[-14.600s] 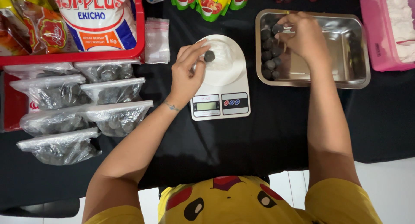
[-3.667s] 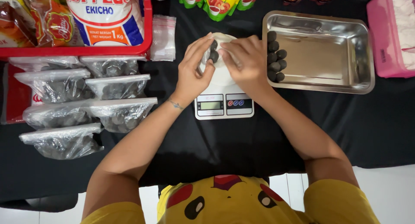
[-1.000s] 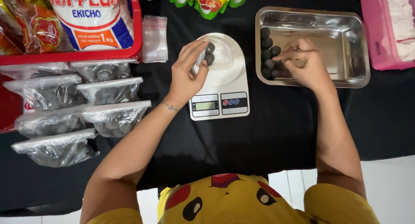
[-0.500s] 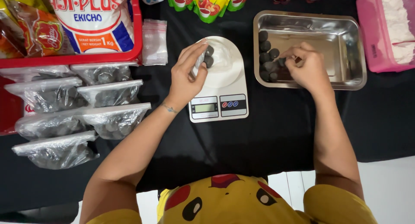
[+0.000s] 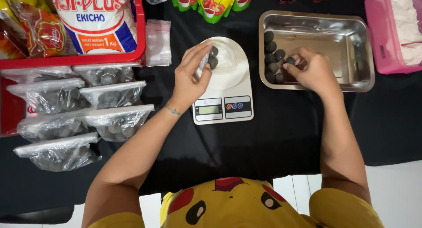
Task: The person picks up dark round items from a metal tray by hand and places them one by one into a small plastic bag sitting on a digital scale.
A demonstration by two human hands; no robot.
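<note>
Head view, looking straight down on a black-covered table [image 5: 272,144]. Left hand [image 5: 190,76] rests at the left edge of the white kitchen scale [image 5: 223,85], fingers pinched on the mouth of a clear plastic bag [image 5: 222,61] lying on the round platform; two dark balls [image 5: 212,57] sit inside it, just beside the fingertips. Right hand [image 5: 311,69] reaches into the steel tray [image 5: 351,43], fingers closed on one dark ball [image 5: 289,61] beside the cluster of balls [image 5: 271,56] along the tray's left wall. Filled clear bags [image 5: 79,109] lie stacked at far left, well apart from both hands. Above them, a red tray [image 5: 88,60] carries a large white sack with red and blue panels [image 5: 99,17]. Flat empty bags [image 5: 158,42] lie beside it; green sauce pouches [image 5: 211,1] line the top edge; a pink tub [image 5: 380,39] stands at right. Balls are round, matte, near black.
</note>
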